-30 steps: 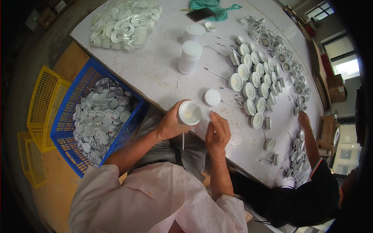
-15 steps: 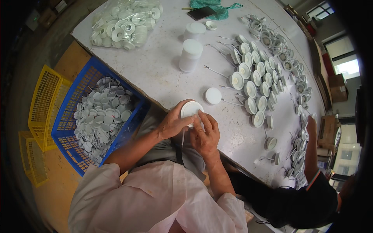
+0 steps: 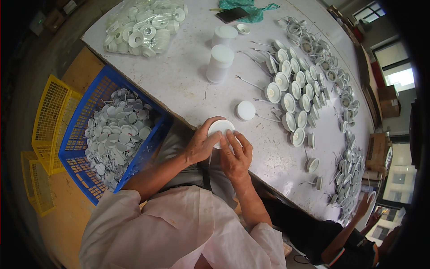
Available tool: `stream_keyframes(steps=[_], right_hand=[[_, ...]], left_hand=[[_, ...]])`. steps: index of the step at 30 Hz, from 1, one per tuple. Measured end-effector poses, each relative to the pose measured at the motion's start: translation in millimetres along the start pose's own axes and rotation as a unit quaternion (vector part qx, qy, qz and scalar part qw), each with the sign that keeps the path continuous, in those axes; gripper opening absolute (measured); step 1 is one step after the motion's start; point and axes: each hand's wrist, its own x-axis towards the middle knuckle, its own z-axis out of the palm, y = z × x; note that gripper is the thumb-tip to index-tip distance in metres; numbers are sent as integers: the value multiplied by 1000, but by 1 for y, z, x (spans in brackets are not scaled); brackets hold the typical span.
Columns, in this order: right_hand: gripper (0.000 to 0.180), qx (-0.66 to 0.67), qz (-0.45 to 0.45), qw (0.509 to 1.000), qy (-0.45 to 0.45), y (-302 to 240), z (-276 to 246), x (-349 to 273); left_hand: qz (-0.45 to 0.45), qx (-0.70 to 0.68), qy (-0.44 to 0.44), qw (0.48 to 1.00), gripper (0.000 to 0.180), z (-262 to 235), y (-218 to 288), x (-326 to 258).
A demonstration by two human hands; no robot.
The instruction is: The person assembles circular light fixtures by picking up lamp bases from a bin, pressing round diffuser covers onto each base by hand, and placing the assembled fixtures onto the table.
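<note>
Just off the table's near edge, a round white downlight (image 3: 221, 127) is held between both hands, its face turned up. My left hand (image 3: 200, 144) grips its left side, thumb lying across the face. From the right, my right hand (image 3: 236, 158) presses fingertips on the face and rim. A pale wire hangs below the light. On the table close beyond lies a stack of white round discs or covers (image 3: 246, 110). To its right stand several white cup-shaped lamp housings (image 3: 289, 102) in rows, wires trailing leftward.
White cylindrical stacks (image 3: 220, 67) stand farther back, near a bag of white rings (image 3: 142, 31), a phone (image 3: 232, 15) and a green cloth (image 3: 255, 11). A blue basket (image 3: 80, 148) of wired discs sits left, beside yellow baskets (image 3: 47, 121). A co-worker's arm (image 3: 345, 240) is at lower right.
My right fingers have shifted slightly up and farther onto the downlight's face, and my left thumb lies more across it. The co-worker's arm has drawn back from the table toward the lower right.
</note>
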Motion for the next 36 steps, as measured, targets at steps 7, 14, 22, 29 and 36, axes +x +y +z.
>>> stream_keyframes(steps=[7,14,22,29,36], right_hand=[[48,18,16,999,-31,3,-6,-9],[51,-92,140,981,97,42,-69,-37],[77,-384,503,752,181,216,-210,-194],[77,-114,641,702,291,239,-250,-244],[73,-101,436,881,151,103,-134,-96]], left_hand=[[-51,-76,11,996,39,5,-1,1],[6,-70,155,985,49,-105,-16,-31],[-256,120,379,881,44,-314,-98,-103],[-417,286,494,707,58,-434,-150,-167],[-144,84,58,984,33,-162,-15,-70]])
